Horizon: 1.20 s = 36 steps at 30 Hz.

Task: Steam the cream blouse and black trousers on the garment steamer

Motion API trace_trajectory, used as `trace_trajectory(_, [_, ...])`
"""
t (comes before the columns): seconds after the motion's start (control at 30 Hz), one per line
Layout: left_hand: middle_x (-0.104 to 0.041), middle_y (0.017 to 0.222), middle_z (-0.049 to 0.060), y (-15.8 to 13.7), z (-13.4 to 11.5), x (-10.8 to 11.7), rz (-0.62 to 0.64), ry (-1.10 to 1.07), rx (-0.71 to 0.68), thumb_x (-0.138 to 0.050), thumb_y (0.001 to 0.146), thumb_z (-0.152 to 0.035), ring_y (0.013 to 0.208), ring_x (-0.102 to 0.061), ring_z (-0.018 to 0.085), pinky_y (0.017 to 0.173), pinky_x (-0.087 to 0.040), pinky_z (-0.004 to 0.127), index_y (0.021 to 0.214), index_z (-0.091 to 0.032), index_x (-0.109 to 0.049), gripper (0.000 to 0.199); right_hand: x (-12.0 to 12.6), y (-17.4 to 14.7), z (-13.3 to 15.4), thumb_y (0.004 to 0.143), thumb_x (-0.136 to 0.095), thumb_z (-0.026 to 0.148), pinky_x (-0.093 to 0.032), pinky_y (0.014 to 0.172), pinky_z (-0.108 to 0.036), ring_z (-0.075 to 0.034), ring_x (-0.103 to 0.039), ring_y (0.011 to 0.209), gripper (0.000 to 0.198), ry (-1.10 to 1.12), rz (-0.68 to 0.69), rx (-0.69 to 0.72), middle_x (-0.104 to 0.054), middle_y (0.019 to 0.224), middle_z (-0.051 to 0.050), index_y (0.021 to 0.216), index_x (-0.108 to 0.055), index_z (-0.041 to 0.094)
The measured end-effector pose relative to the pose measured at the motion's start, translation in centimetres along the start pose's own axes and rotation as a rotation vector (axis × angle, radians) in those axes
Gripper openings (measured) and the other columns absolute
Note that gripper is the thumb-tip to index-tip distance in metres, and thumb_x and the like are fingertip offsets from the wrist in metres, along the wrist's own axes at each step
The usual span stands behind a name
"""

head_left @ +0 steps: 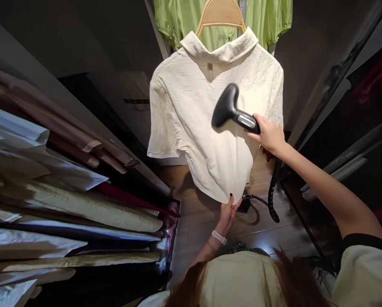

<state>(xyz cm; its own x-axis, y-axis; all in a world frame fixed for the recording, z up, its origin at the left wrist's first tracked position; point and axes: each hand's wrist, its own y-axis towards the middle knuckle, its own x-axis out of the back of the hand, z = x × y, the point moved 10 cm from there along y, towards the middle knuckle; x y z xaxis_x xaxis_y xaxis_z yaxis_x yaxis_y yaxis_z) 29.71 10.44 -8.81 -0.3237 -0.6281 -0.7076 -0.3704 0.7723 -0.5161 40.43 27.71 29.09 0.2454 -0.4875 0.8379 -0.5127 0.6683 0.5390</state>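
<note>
1. my right hand [269, 135] is closed in a full grip around the ribbed handle of the black steamer head [227, 107], with the flat face turned toward the cloth so it lies against the front of the cream shirt [206, 123].
2. my left hand [228, 212] pinches the bottom hem of the shirt between thumb and fingers. judging by the smooth fall of the fabric, i pull it downward so the front stays taut under the steamer.
3. the shirt hangs on a wooden hanger [221, 13], collar up, in front of a green garment [178, 19]. hung like this, it lets me reach its whole front at arm's length.
4. the steamer's hose [273, 192] drops from the handle toward the wooden floor [204, 221], slack enough that the head can move freely. i cannot see the base unit clearly.
5. on my left, folded fabrics [66, 200] lie stacked on shelves, well apart from the shirt.
</note>
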Motion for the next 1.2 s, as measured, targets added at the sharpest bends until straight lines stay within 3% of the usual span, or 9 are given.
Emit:
trace_trajectory(0.1, [-0.07,0.128,0.016,-0.2,0.3,0.1,0.01,0.003,-0.009,-0.077,0.082,-0.005,0.127,-0.063,0.033,0.107,-0.05,0.057,0.114,-0.012,-0.07,0.033,1.7,1.5,0.7,0.098,-0.043,0.054,-0.037,0.067,-0.034,-0.03,-0.062,0.085,0.066,0.015,-0.073,-0.016,-0.065,0.121,-0.018,0.151,-0.038,0.014])
trace_trajectory(0.17, [-0.071,0.128,0.015,-0.3,0.3,-0.1,0.039,0.007,-0.021,-0.077,0.083,-0.006,0.126,-0.064,0.032,0.106,-0.051,0.057,0.112,-0.012,-0.07,0.03,1.3,0.9,1.4,0.098,-0.044,0.054,-0.036,0.065,-0.033,-0.03,-0.062,0.085,0.067,0.01,-0.043,-0.012,-0.065,0.121,-0.017,0.152,-0.038,0.015])
trace_trajectory(0.33, [-0.071,0.128,0.015,0.3,-0.2,-0.3,0.075,0.009,-0.05,-0.076,0.084,-0.009,0.121,-0.067,0.03,0.105,-0.053,0.055,0.111,-0.012,-0.07,0.028,-3.3,-5.3,3.3,0.098,-0.048,0.051,-0.029,0.056,-0.032,-0.029,-0.065,0.083,0.059,-0.04,0.186,0.063,-0.068,0.113,-0.014,0.148,-0.043,0.019])
trace_trajectory(0.47, [-0.072,0.124,0.014,1.2,-0.1,-0.5,0.082,0.014,-0.035,-0.079,0.083,-0.011,0.115,-0.07,0.027,0.104,-0.055,0.052,0.111,-0.012,-0.07,0.03,-6.9,-11.1,4.5,0.099,-0.047,0.048,-0.031,0.055,-0.033,-0.029,-0.067,0.086,0.054,-0.075,0.347,0.153,-0.069,0.109,-0.014,0.146,-0.045,0.022])
trace_trajectory(0.63, [-0.074,0.115,0.012,3.5,-0.9,0.0,0.055,0.001,0.089,-0.071,0.089,-0.014,0.105,-0.071,0.02,0.095,-0.058,0.034,0.108,-0.015,-0.07,0.019,-6.6,-14.5,3.7,0.101,-0.039,0.051,-0.04,0.06,-0.035,-0.029,-0.067,0.094,0.056,-0.049,0.34,0.14,-0.07,0.113,-0.015,0.146,-0.047,0.02])
trace_trajectory(0.77, [-0.074,0.105,0.006,6.1,-4.0,1.5,-0.009,-0.096,0.063,-0.06,0.097,-0.017,0.091,-0.07,0.01,0.076,-0.055,0.016,0.1,-0.017,-0.068,0.009,-3.9,-13.8,1.0,0.101,-0.037,0.056,-0.042,0.061,-0.034,-0.029,-0.069,0.094,0.059,-0.015,0.217,-0.003,-0.069,0.121,-0.016,0.144,-0.048,0.016])
trace_trajectory(0.87, [-0.074,0.096,0.005,7.0,-5.0,2.3,-0.022,-0.168,0.045,-0.057,0.097,-0.01,0.082,-0.069,0.007,0.072,-0.054,0.013,0.097,-0.016,-0.067,0.012,-1.9,-12.1,-0.8,0.097,-0.042,0.064,-0.043,0.063,-0.034,-0.031,-0.07,0.091,0.064,0.035,0.087,-0.121,-0.07,0.118,-0.014,0.14,-0.049,0.018])
trace_trajectory(1.0, [-0.074,0.096,0.008,6.6,-5.0,2.6,-0.025,-0.249,0.037,-0.051,0.096,-0.003,0.092,-0.072,0.012,0.091,-0.058,0.023,0.101,-0.012,-0.066,0.018,-0.2,-9.5,-0.7,0.093,-0.043,0.069,-0.042,0.063,-0.034,-0.034,-0.069,0.087,0.07,0.053,-0.014,-0.136,-0.071,0.115,-0.016,0.138,-0.05,0.017])
trace_trajectory(1.2, [-0.075,0.11,0.01,5.9,-5.3,2.4,0.025,-0.234,-0.015,-0.057,0.096,-0.005,0.112,-0.07,0.017,0.113,-0.05,0.04,0.104,-0.011,-0.066,0.014,0.2,-5.6,3.6,0.098,-0.037,0.062,-0.039,0.062,-0.033,-0.03,-0.066,0.082,0.066,-0.004,-0.026,0.015,-0.069,0.116,-0.018,0.142,-0.048,0.014])
